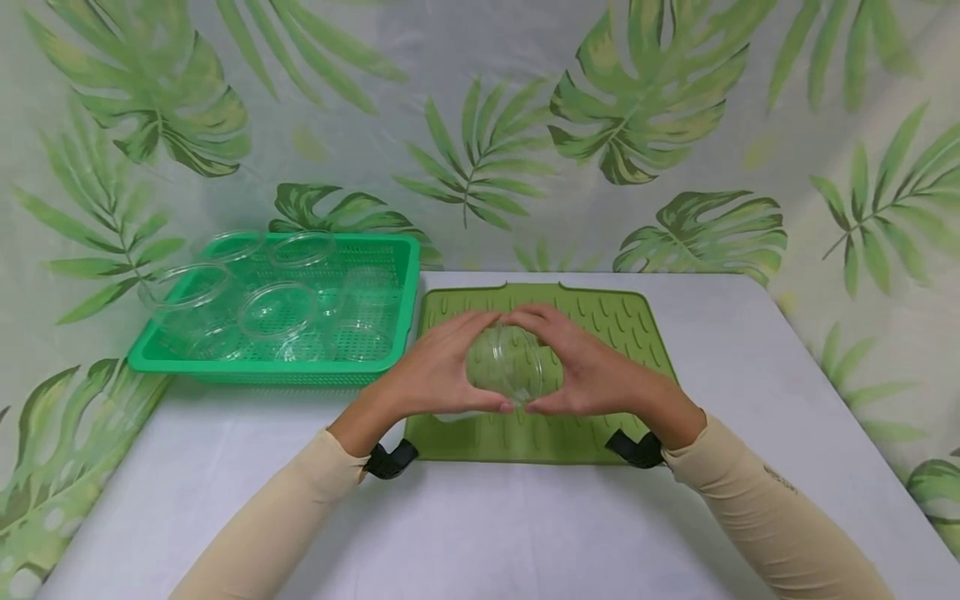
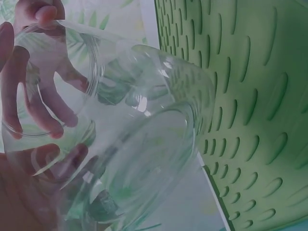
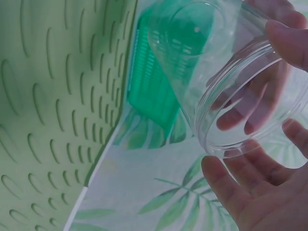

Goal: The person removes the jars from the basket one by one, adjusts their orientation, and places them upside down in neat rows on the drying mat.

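Observation:
Both hands hold a clear jar above the ribbed green mat. The jar is see-through and tilted on its side, with its ringed mouth turned toward the right hand. My left hand grips the jar's body from the left. From the right, my right hand curves round the jar, its fingers at the rim in the right wrist view. The two hands nearly meet at fingertips and thumbs. Part of the jar is hidden behind them in the head view.
A green plastic basket stands at the back left, with several clear jars in it. The mat lies on a white-covered table. Behind hangs a leaf-patterned cloth.

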`<action>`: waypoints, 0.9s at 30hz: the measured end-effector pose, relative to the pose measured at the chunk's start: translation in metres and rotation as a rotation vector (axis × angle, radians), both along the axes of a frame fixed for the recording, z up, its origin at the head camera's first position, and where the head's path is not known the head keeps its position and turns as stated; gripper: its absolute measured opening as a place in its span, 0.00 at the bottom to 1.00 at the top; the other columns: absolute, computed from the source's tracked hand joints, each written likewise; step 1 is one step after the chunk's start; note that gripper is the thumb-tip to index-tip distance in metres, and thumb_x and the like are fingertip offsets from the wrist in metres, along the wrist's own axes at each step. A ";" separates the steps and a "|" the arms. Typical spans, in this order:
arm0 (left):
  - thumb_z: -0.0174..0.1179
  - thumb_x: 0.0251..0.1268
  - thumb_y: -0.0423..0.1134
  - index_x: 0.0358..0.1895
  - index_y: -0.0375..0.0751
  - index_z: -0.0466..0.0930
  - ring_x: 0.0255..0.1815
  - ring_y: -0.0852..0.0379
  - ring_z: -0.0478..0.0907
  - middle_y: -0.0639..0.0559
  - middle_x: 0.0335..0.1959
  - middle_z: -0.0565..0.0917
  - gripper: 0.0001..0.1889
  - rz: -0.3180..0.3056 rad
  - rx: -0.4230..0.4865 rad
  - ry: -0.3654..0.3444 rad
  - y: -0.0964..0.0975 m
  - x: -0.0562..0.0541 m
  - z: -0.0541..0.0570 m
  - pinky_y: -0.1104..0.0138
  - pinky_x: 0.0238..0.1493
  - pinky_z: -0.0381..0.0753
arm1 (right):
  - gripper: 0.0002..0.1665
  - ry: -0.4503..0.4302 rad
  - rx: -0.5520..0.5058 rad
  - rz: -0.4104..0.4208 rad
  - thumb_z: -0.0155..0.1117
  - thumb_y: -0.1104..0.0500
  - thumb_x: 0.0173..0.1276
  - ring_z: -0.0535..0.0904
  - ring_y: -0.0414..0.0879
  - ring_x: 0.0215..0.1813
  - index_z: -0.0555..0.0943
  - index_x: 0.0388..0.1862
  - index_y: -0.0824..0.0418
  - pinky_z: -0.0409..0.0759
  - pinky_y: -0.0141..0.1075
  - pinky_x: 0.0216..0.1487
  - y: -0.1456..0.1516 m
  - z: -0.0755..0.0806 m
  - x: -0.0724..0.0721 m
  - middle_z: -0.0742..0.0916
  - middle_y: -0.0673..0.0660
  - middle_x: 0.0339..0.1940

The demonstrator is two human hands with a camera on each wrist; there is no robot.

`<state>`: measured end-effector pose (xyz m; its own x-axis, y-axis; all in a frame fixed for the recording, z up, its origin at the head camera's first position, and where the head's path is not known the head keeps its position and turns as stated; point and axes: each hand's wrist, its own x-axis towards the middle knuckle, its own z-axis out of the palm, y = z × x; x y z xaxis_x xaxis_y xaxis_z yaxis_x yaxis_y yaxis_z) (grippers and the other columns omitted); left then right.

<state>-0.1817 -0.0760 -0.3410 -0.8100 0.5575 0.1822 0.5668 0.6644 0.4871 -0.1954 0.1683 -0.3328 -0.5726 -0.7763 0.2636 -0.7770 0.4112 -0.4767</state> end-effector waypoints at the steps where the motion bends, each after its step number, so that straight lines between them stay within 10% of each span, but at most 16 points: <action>1: 0.72 0.45 0.67 0.77 0.45 0.58 0.76 0.48 0.64 0.51 0.75 0.67 0.57 0.000 -0.001 -0.001 -0.001 0.001 0.000 0.48 0.73 0.68 | 0.61 0.003 -0.002 0.001 0.83 0.53 0.48 0.66 0.54 0.72 0.59 0.77 0.58 0.76 0.52 0.66 0.000 0.000 0.001 0.67 0.59 0.73; 27: 0.76 0.45 0.61 0.78 0.52 0.57 0.78 0.49 0.60 0.54 0.76 0.65 0.55 -0.022 0.118 -0.044 -0.027 0.011 -0.004 0.46 0.74 0.66 | 0.62 0.010 -0.121 0.018 0.85 0.59 0.44 0.67 0.53 0.70 0.60 0.75 0.61 0.81 0.48 0.60 0.014 0.009 0.009 0.68 0.60 0.72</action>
<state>-0.1702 -0.1026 -0.3449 -0.8068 0.5515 0.2120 0.5565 0.5887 0.5863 -0.1863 0.1825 -0.3238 -0.5554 -0.7490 0.3613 -0.7888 0.3370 -0.5140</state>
